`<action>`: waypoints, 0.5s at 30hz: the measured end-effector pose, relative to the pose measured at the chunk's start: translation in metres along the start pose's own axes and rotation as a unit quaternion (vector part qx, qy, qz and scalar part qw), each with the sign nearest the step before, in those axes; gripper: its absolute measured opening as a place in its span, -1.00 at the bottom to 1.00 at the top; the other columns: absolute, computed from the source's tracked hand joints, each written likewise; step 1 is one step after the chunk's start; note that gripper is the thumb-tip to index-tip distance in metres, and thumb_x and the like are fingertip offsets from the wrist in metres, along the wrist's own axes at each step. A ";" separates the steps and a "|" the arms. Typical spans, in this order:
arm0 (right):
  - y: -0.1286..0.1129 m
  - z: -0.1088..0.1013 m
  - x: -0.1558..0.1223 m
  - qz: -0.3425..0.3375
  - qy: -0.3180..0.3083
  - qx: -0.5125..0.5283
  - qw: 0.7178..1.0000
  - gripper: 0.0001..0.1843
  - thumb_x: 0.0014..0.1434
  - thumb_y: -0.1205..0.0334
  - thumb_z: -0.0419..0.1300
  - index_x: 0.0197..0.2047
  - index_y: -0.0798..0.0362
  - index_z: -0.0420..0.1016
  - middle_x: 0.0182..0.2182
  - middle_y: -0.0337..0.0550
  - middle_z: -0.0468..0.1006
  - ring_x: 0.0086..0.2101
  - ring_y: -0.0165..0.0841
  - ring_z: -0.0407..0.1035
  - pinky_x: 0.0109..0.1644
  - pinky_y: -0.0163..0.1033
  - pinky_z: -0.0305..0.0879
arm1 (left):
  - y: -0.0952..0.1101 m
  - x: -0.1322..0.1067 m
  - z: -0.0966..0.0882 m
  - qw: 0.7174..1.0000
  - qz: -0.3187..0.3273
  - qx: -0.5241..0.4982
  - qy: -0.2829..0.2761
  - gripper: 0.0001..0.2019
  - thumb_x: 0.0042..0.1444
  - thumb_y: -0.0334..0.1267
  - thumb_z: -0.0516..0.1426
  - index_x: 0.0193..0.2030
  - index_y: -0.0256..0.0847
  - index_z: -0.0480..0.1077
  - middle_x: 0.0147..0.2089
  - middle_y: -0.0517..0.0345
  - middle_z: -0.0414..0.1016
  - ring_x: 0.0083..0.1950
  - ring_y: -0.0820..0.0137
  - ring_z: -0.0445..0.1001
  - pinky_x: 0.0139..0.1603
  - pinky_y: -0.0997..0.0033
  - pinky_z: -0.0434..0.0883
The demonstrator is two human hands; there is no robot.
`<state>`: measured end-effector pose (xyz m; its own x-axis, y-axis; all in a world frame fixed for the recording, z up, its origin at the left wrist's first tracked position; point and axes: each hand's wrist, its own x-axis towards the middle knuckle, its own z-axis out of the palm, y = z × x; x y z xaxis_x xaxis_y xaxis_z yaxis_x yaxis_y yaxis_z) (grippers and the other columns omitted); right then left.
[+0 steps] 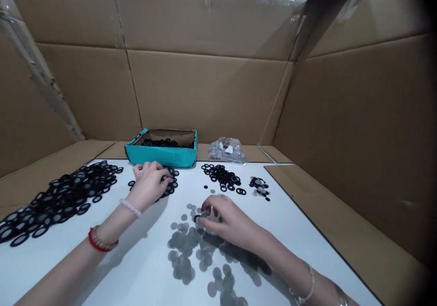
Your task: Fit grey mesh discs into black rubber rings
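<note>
My left hand [149, 183] reaches forward onto a small heap of black rubber rings [170, 185] in front of the teal box [160, 155], fingers curled over the rings. My right hand [225, 219] rests on the white table [136, 269] with its fingertips pinched on a small black ring [197, 218] and what looks like a grey disc. Thin grey round discs [186, 247] lie scattered under and in front of that hand.
A large pile of black rings with grey centres [56, 201] covers the table's left side. More black rings [221, 176] and a small mixed cluster [259, 187] lie far right of centre. A clear plastic bag [227, 150] sits by the box. Cardboard walls [211, 92] surround the table.
</note>
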<state>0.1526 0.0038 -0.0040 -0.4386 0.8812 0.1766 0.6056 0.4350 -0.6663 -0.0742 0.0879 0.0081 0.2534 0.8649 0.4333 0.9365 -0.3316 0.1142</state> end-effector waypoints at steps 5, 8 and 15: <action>-0.003 0.001 -0.007 -0.032 -0.091 -0.109 0.989 -0.68 0.07 0.11 0.21 -0.11 0.02 0.38 -0.20 -0.13 0.38 -0.19 -0.25 0.25 -0.19 -0.27 0.15 | -0.032 0.015 0.015 0.992 -0.017 0.111 -0.051 -0.78 0.05 -0.20 0.04 -0.37 -0.12 0.51 -0.23 -0.08 0.42 -0.12 0.04 0.26 -0.10 -0.02 0.04; -0.001 0.003 -0.009 -0.048 -0.099 -0.117 0.987 -0.72 0.12 0.22 0.15 -0.07 0.01 0.36 -0.19 -0.13 0.39 -0.18 -0.26 0.26 -0.19 -0.29 0.16 | -0.024 0.017 0.015 0.989 0.009 0.148 0.000 -0.78 0.05 -0.23 0.04 -0.22 -0.19 0.45 -0.19 -0.12 0.38 -0.12 0.05 0.26 -0.08 0.00 0.06; -0.001 0.005 -0.011 -0.070 -0.105 -0.099 0.987 -0.75 0.11 0.47 0.02 -0.16 0.05 0.36 -0.22 -0.15 0.41 -0.21 -0.34 0.29 -0.22 -0.36 0.16 | 0.038 0.023 0.031 0.979 0.193 0.050 -0.042 -0.82 0.12 -0.30 0.00 -0.18 -0.20 0.38 -0.16 -0.05 0.38 -0.10 0.14 0.26 -0.01 0.05 0.03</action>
<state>0.1540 -0.0067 -0.0088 -0.6427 0.7609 0.0895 0.6382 0.5964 -0.4868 -0.0254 0.1070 -0.0051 0.6081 0.7117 0.3517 0.7850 -0.6051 -0.1329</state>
